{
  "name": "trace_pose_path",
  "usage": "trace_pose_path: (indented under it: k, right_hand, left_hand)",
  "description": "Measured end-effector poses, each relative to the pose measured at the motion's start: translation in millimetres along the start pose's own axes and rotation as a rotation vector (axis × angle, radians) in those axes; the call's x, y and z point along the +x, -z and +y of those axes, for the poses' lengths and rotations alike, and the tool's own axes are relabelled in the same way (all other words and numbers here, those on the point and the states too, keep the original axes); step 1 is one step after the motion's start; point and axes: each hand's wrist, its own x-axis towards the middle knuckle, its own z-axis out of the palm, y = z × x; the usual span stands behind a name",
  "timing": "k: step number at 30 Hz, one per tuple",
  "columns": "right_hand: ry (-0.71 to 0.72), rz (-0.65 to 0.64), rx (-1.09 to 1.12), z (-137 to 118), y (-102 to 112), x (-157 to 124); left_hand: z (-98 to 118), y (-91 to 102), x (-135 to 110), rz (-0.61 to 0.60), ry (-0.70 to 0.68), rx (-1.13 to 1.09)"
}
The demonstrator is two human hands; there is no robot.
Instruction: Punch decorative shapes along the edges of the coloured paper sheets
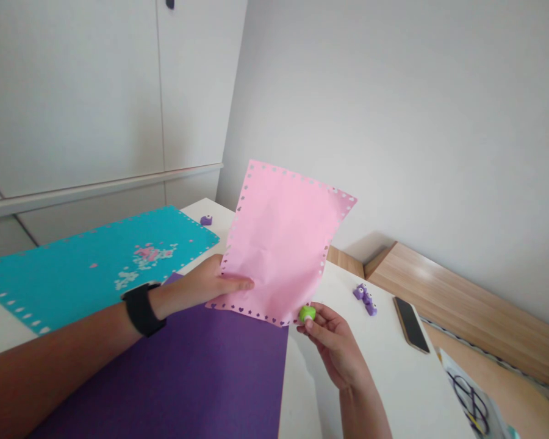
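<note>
My left hand [210,283], with a black watch on its wrist, grips the lower left edge of a pink paper sheet [281,238] and holds it upright above the table. Small punched shapes run along the sheet's borders. My right hand [332,341] pinches a small green paper punch [307,313] at the sheet's bottom right corner. Under both hands lies a purple paper sheet [201,372].
A teal sheet [73,268] with punched edges and loose paper scraps lies at the left. A small purple punch [205,220] sits behind it, and two more purple punches [365,299] lie to the right beside a black phone [410,323]. A wooden ledge [462,305] borders the white table.
</note>
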Motion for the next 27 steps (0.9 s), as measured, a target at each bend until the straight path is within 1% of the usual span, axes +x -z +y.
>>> trace_pose_path:
  k: [3, 7, 11, 15, 19, 22, 24, 27]
  right_hand:
    - [0.030, 0.017, -0.007, 2.5, -1.8, 0.2]
    - [0.090, 0.043, -0.026, 6.1, -3.9, 0.8]
    - [0.137, 0.079, -0.059, 10.0, -6.2, 2.5]
    - [0.163, 0.081, -0.089, 13.4, -11.8, 3.5]
    - [0.181, 0.105, -0.090, 15.9, -15.8, 3.6]
    - [0.194, 0.131, -0.085, 16.8, -14.8, 5.0]
    - [0.186, 0.118, -0.064, 16.7, -13.4, 6.3]
    - [0.136, 0.073, -0.010, 15.8, -12.1, 7.7]
  left_hand:
    - [6.3, -0.4, -1.4, -0.007, -0.077, 0.094]
    - [11.3, -1.1, -0.8, -0.004, -0.138, 0.074]
    - [12.5, -2.5, -0.6, 0.021, -0.133, 0.044]
    - [12.7, -4.7, -1.1, 0.045, -0.101, 0.013]
    - [10.3, -5.9, 0.3, 0.048, -0.137, -0.007]
    - [10.4, -6.5, -0.6, 0.031, -0.091, -0.007]
    - [12.3, -6.9, -2.5, 0.018, -0.061, 0.000]
    - [15.1, -6.7, -4.7, 0.004, -0.057, 0.022]
